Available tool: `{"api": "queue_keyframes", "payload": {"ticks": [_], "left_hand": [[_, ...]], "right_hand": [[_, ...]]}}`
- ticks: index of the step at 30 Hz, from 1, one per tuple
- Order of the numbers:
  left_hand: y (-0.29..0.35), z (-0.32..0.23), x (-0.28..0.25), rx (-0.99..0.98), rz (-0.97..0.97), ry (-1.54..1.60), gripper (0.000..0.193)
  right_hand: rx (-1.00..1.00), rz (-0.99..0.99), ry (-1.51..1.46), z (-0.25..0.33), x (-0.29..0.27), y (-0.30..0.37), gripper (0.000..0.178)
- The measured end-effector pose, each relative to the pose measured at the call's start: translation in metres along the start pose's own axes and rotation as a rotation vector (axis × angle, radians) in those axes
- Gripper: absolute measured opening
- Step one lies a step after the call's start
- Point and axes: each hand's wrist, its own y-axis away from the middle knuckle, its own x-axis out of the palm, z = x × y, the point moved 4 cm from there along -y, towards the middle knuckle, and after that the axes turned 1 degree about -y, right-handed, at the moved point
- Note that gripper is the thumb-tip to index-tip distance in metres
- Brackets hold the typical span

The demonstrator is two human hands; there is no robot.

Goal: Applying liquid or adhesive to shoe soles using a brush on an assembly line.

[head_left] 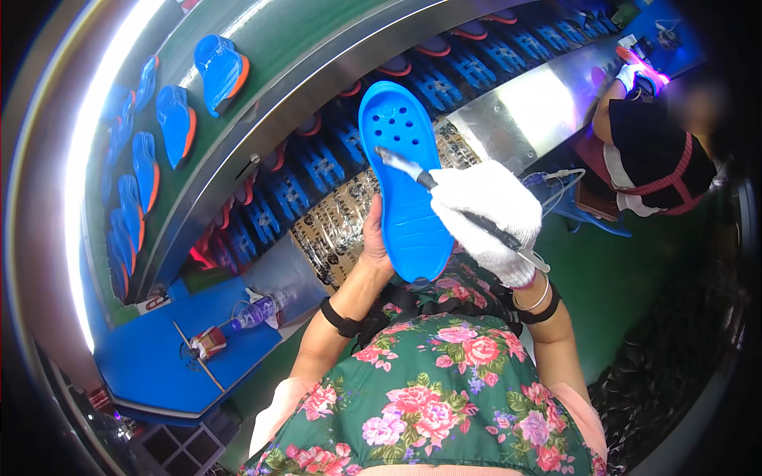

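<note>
The sole (413, 230) is standing nearly upright before the wearer's chest, its holed end pointing away. The left hand (375, 236) is gripping it at its left edge, thumb along the side, the forearm rising from below it; the other fingers are hiding behind it. The right hand (488, 210), in a white glove, is reaching in from the sole's right, wrist bent inward, fingers curling closed around a brush (403, 165). The brush is slanting across the sole, its tip just below the holes; whether the bristles are touching, I can't tell. The glove is covering part of the handle and overlapping the sole's right edge. Far right of the sole, a co-worker (647, 151) is sitting, partly lost in shadow.
</note>
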Motion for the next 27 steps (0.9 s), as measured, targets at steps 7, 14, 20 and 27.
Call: {"api": "queue_keyframes", "payload": {"ticks": [7, 14, 20, 27], "left_hand": [[0.003, 0.008, 0.004, -0.040, 0.181, 0.123, 0.091], [0.004, 0.000, -0.018, 0.031, 0.088, -0.050, 0.083], [-0.005, -0.001, -0.002, -0.013, 0.413, 0.343, 0.087], [-0.025, -0.009, 0.029, 0.144, 0.099, -0.180, 0.105]], "right_hand": [[-0.038, 0.032, 0.042, -0.007, 0.005, -0.018, 0.040], [0.007, 0.146, -0.054, 0.006, 0.019, 0.000, 0.027], [-0.005, 0.031, 0.015, -0.007, 0.011, 0.002, 0.034], [0.174, 0.049, -0.164, -0.011, 0.021, 0.013, 0.031]]}}
